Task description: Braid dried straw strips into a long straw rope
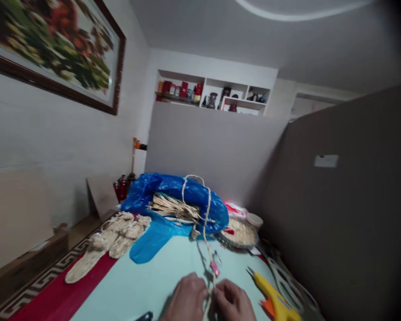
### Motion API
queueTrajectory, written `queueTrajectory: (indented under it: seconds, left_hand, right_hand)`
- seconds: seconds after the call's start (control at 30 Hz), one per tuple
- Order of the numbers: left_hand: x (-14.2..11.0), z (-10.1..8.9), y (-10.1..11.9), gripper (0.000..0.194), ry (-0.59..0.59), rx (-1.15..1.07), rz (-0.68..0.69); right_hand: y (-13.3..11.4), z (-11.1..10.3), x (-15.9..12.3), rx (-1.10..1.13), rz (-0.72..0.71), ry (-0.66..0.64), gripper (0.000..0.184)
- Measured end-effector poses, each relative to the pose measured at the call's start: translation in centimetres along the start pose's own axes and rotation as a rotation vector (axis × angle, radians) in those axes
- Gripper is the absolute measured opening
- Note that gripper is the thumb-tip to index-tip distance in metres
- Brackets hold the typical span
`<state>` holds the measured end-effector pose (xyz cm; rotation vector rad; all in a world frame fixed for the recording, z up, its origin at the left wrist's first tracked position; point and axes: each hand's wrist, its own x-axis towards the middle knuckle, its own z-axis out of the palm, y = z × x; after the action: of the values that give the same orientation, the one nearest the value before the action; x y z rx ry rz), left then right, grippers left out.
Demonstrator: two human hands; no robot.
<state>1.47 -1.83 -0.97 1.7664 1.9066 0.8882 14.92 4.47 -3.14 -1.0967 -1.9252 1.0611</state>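
Observation:
A pale twisted straw cord (207,243) runs from a blue plastic bag (173,183) down the light green mat (120,290) to my hands. My left hand (190,298) is closed at the cord's left side, its fingertips pressed against it. From the right, my right hand (233,301) pinches the same cord between thumb and fingers. Just beyond my fingertips, a small pink clip (214,268) with a thin metal part sits on the cord. A bundle of loose straw strips (175,208) lies in the mouth of the bag.
Woven straw sandals (116,234) lie at the left on a red cloth. Right of my hands is a yellow glue gun (274,296) with an orange trigger. A round woven basket (240,234) stands behind it. A grey partition (337,214) bounds the right side.

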Motion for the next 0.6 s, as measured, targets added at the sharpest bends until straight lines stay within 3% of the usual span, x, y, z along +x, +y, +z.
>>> queueTrajectory:
  seconds: [0.2, 0.6]
  left_hand:
    - [-0.4, -0.4, 0.5, 0.033, -0.009, 0.044, 0.063]
    - [-1.4, 0.9, 0.2, 0.035, -0.242, 0.238, 0.237]
  right_hand:
    - [-2.2, -0.2, -0.8, 0.024, 0.036, 0.088, 0.019]
    - [-2.2, -0.6, -1.1, 0.447, 0.242, -0.039, 0.017]
